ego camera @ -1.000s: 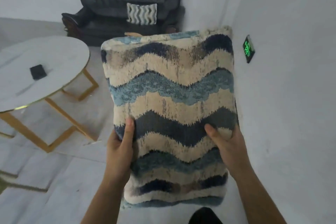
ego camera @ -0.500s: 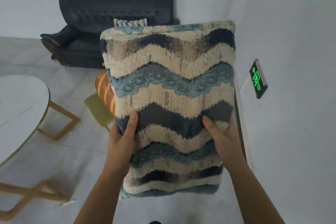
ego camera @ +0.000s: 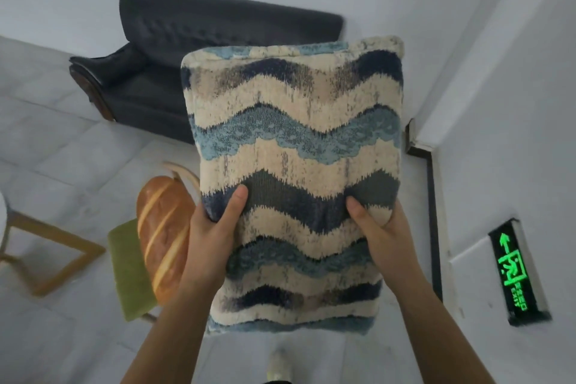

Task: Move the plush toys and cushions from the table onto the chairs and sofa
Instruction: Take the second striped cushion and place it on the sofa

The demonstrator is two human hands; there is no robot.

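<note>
Sofa (ego camera: 174,50) nearer; cushion (ego camera: 293,140) between hands (ego camera: 215,234).

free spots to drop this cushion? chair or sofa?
Sofa: the seat's left stretch, between the armrest and the held cushion, shows bare; the right part is hidden behind the cushion. The green chair is crowded: a bread-shaped plush fills most of its seat. Both the left hand and right hand have a grip on the cushion.

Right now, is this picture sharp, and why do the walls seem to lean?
Head view: the wavy-striped cushion and both hands, left hand and right hand, look fairly sharp; the bread-shaped plush and table leg are slightly smeared. The wide lens tilts the sofa and walls. Light is soft and even; the exit sign glows green.
</note>
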